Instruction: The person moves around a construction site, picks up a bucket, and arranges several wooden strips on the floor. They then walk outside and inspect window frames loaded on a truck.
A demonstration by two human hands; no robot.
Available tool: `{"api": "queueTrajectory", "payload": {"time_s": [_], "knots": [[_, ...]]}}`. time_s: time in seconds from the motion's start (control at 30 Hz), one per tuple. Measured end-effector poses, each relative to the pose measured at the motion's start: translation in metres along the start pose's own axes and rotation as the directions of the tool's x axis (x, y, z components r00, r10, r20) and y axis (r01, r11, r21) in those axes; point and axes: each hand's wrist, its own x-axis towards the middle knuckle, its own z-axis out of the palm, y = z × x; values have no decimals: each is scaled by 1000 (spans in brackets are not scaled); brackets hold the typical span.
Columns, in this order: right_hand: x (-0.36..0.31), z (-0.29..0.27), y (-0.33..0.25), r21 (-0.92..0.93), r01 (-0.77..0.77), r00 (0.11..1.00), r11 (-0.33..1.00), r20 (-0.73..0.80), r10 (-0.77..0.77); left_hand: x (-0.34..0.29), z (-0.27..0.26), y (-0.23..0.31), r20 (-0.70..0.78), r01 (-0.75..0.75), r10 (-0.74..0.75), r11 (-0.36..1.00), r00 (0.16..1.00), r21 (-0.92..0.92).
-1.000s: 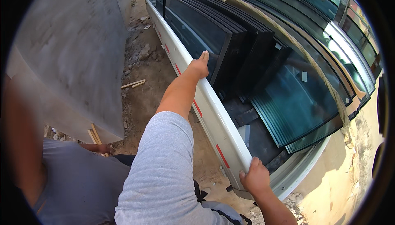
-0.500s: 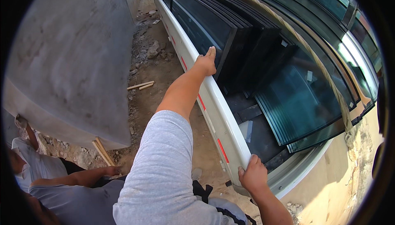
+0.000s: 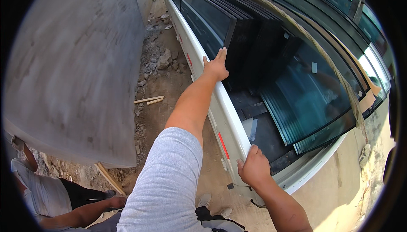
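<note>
My left hand (image 3: 217,67) rests on the top rail of a white truck-bed side panel (image 3: 224,105), arm stretched forward. Its fingers are extended and apart, their tips by the near corner of a dark-edged glass panel stack (image 3: 231,33); whether they touch it I cannot tell. Closer to me, my right hand (image 3: 255,167) grips the rail near the panel's near end, thumb outside and fingers over the top. Inside the bed, greenish glass sheets (image 3: 305,105) lean in layers beyond my hands. A small pale piece (image 3: 250,128) lies on the dark bed floor.
A large grey slab (image 3: 72,71) stands on the left, with a wooden prop (image 3: 109,179) by its lower edge. Co-workers (image 3: 46,194) are at lower left. Stones (image 3: 164,59) and wood strips (image 3: 149,100) lie on the dirt. A rope (image 3: 313,41) crosses the glass.
My left hand's fingers have spread apart on the rail. My right hand keeps its grip. The view has shifted slightly, and the nearest co-worker has dropped lower, mostly out of sight.
</note>
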Motion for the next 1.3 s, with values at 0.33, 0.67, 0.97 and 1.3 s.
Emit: {"api": "queueTrajectory", "payload": {"time_s": [0.33, 0.67, 0.97, 1.3], "knots": [[-260, -116, 219, -9, 152, 986, 988, 70, -151, -267, 2, 309, -51, 129, -135, 985, 990, -115], [-22, -96, 108, -66, 312, 949, 948, 56, -309, -293, -7, 232, -43, -137, 136, 819, 990, -557], [131, -129, 27, -139, 145, 974, 980, 195, -116, -489, 113, 146, 218, 438, -523, 342, 824, -832], [234, -160, 40, -263, 440, 886, 859, 282, -368, -768, 207, 15, 511, 995, -854, 77, 98, -62]]}}
